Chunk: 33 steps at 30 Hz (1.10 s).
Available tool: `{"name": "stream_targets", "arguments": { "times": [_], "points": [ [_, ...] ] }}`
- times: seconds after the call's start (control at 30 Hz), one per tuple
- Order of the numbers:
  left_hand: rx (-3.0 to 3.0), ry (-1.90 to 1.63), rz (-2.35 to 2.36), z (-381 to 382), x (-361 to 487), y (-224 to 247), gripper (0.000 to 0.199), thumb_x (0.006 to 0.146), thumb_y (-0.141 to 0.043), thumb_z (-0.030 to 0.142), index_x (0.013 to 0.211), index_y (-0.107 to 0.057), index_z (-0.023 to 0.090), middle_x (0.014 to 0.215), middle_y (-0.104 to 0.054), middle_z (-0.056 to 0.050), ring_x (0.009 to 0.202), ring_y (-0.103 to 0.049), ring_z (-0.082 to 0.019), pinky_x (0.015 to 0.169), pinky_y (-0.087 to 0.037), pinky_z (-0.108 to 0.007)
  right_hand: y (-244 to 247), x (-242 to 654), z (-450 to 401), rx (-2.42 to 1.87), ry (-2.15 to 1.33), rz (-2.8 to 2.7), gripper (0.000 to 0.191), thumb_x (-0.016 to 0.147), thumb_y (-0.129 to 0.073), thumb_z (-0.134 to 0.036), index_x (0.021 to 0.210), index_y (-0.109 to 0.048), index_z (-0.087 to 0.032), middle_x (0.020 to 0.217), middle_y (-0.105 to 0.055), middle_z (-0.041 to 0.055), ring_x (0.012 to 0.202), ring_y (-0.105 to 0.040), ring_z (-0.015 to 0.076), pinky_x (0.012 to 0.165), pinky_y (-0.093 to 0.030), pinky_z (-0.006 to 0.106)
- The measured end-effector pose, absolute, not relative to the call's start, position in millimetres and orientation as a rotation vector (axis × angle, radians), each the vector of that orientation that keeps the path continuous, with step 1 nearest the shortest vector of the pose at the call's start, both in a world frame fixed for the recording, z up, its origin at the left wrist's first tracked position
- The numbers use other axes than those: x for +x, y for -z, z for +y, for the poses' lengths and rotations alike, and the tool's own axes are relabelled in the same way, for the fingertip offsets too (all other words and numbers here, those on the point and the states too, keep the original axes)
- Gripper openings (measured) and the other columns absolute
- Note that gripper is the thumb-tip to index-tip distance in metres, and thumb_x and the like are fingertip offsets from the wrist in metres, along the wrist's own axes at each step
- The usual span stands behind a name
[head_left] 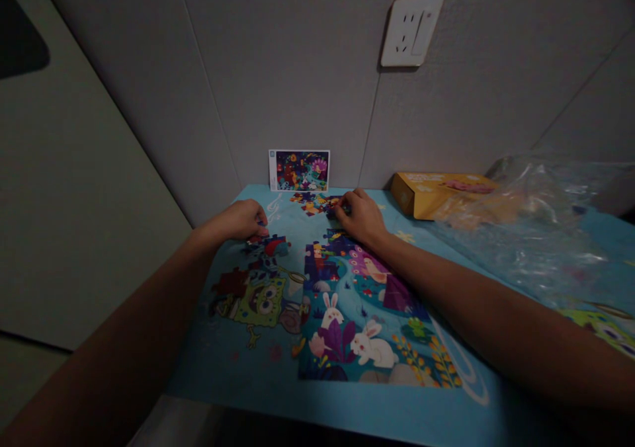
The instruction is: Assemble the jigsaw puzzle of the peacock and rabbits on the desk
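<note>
A partly joined jigsaw puzzle [357, 321] lies on the blue tablecloth, showing white rabbits, a pink bird and plants. My left hand [245, 219] is at the far left of the table, its fingertips pinched on a small puzzle piece beside a group of dark blue and red pieces [278, 246]. Above the puzzle's top edge, my right hand [362, 215] has thumb and forefinger closed on a dark puzzle piece [346, 207]. Just left of it lies a cluster of orange and purple pieces [311, 203]. My right forearm covers part of the puzzle's right side.
A picture card [302, 170] of the scene leans against the wall. At the right are a yellow box [436, 192] and a crumpled clear plastic bag [540, 229]. More dark red pieces [232, 283] lie at the left on the cartoon-printed tablecloth [248, 374]. A socket [411, 32] is on the wall.
</note>
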<state>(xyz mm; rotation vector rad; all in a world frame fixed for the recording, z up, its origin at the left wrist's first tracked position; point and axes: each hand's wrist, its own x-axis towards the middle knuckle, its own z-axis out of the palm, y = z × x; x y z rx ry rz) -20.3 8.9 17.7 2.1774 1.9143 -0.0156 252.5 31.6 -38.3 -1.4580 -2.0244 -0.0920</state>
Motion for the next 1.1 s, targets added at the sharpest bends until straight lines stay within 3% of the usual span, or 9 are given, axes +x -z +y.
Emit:
{"name": "stream_targets", "arguments": {
  "times": [0.07, 0.23, 0.33, 0.47, 0.6, 0.77, 1.03, 1.1],
  "points": [
    [2.158, -0.034, 1.903, 8.1, -19.3, -17.6, 0.007, 0.074, -0.064, 0.026, 0.075, -0.068, 0.020, 0.058, -0.068, 0.000, 0.063, -0.065, -0.020, 0.060, -0.041, -0.027, 38.7, 252.7, 32.2, -1.428, 0.091, -2.025, 0.019, 0.091, -0.052, -0.030, 0.093, -0.066, -0.017, 0.098, -0.062, 0.0110, 0.088, -0.059, 0.0244, 0.074, -0.044, 0.033],
    [2.184, -0.315, 1.905, 9.4, -18.7, -16.8, 0.012, 0.075, -0.062, 0.021, 0.063, -0.060, 0.021, 0.059, -0.066, -0.001, 0.059, -0.061, -0.018, 0.055, -0.038, -0.026, 39.5, 253.9, 33.1, -1.213, 0.074, -2.055, 0.021, 0.091, -0.049, -0.029, 0.094, -0.065, -0.016, 0.090, -0.066, 0.0095, 0.086, -0.059, 0.0236, 0.077, -0.044, 0.034],
    [2.137, -0.853, 1.894, 9.3, -12.3, -16.0, 0.003, 0.074, -0.065, 0.021, 0.074, -0.062, 0.020, 0.063, -0.065, 0.000, 0.059, -0.060, -0.017, 0.055, -0.038, -0.026, 36.9, 252.8, 27.7, -0.960, 0.048, -2.191, 0.032, 0.090, -0.048, -0.026, 0.116, -0.063, -0.015, 0.093, -0.068, 0.0092, 0.090, -0.058, 0.0241, 0.082, -0.046, 0.036],
    [1.930, -1.424, 1.598, 4.3, 8.5, -9.7, 0.020, 0.077, -0.067, 0.026, 0.095, -0.062, 0.019, 0.065, -0.067, 0.002, 0.058, -0.061, -0.015, 0.058, -0.044, -0.025, 30.5, 247.0, 15.0, -0.610, 0.066, -2.460, 0.059, 0.087, -0.048, -0.026, 0.145, -0.045, -0.017, 0.107, -0.066, 0.0105, 0.097, -0.053, 0.0256, 0.083, -0.047, 0.039],
    [1.829, -1.417, 1.344, -0.3, 26.8, -0.1, 0.033, 0.080, -0.066, 0.030, 0.111, -0.064, 0.017, 0.070, -0.072, -0.001, 0.062, -0.065, -0.016, 0.061, -0.050, -0.026, 27.9, 242.7, 9.4, -0.514, 0.147, -2.527, 0.063, 0.087, -0.047, -0.028, 0.148, -0.043, -0.015, 0.106, -0.060, 0.0138, 0.098, -0.052, 0.0263, 0.083, -0.048, 0.041],
    [1.802, -1.412, 1.305, 0.8, 28.6, 3.6, 0.041, 0.081, -0.069, 0.029, 0.120, -0.064, 0.018, 0.080, -0.076, -0.004, 0.079, -0.071, -0.020, 0.075, -0.055, -0.030, 28.3, 243.7, 11.4, -0.520, 0.149, -2.516, 0.060, 0.086, -0.047, -0.026, 0.145, -0.049, -0.015, 0.111, -0.060, 0.0149, 0.102, -0.054, 0.0260, 0.087, -0.048, 0.041],
    [1.872, -1.255, 1.532, 2.3, 23.2, 0.4, 0.050, 0.087, -0.064, 0.029, 0.134, -0.056, 0.016, 0.086, -0.077, -0.007, 0.103, -0.068, -0.024, 0.089, -0.053, -0.034, 26.3, 242.0, 9.5, -0.689, 0.182, -2.546, 0.060, 0.088, -0.042, -0.022, 0.148, -0.044, -0.017, 0.131, -0.059, 0.0133, 0.129, -0.046, 0.0254, 0.102, -0.044, 0.042],
    [1.929, -1.186, 1.627, 4.8, 18.7, 1.7, 0.048, 0.089, -0.060, 0.026, 0.136, -0.054, 0.018, 0.097, -0.077, -0.008, 0.108, -0.066, -0.024, 0.093, -0.051, -0.035, 27.8, 242.7, 12.5, -0.805, 0.189, -2.518, 0.062, 0.085, -0.045, -0.021, 0.147, -0.045, -0.015, 0.135, -0.058, 0.0142, 0.131, -0.045, 0.0265, 0.103, -0.043, 0.043]
  ]
}}
